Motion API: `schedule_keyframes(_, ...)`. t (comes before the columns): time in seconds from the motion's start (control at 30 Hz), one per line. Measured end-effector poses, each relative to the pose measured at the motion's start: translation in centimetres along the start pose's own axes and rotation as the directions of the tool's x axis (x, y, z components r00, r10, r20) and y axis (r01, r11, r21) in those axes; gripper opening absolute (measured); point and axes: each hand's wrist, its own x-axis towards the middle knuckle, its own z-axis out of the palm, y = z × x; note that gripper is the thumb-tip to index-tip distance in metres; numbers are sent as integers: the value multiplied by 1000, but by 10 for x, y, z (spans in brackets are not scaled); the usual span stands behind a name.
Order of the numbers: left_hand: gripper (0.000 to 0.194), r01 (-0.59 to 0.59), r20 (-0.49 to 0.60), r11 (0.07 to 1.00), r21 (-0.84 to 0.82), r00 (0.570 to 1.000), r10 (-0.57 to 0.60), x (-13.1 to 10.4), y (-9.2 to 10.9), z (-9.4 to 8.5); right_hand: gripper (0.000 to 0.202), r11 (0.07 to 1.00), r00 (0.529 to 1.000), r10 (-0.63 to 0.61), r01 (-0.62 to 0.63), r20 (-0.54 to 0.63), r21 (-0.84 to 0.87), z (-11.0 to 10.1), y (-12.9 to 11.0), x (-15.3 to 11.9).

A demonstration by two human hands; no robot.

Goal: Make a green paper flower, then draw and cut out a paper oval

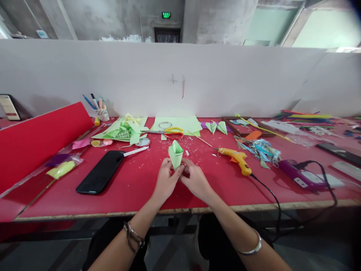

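A small light-green paper cone [176,155] stands point down between my hands, its wide mouth at the top and a dark drawn line across its side. My left hand [167,175] closes round its lower part from the left. From the right, my right hand [194,177] pinches near the tip, which the fingers hide. Just beyond the cone lie yellow-handled scissors [174,131] among paper scraps. Two more green cones, a patterned one [213,127] and a plain one [222,128], lie further back on the right.
A yellow glue gun [238,160] with its cord lies right, near a purple power strip [301,175]. Left are a black phone [100,172], a white pen [135,151] and a heap of green paper [124,130]. A white partition [126,79] stands behind the red table [146,192].
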Motion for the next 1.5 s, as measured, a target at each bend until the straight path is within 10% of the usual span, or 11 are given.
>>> schedule_keyframes(0.4, 20, -36, 23, 999, 18, 999, 36, 2, 5, -8, 20, 943, 983, 91, -137, 161, 304, -11, 6, 4)
schedule_keyframes(1.5, 21, 33, -89, 995, 90, 996, -25, -2, 3, -8, 13, 993, 990, 2, -20, 142, 120, -3, 4, -1)
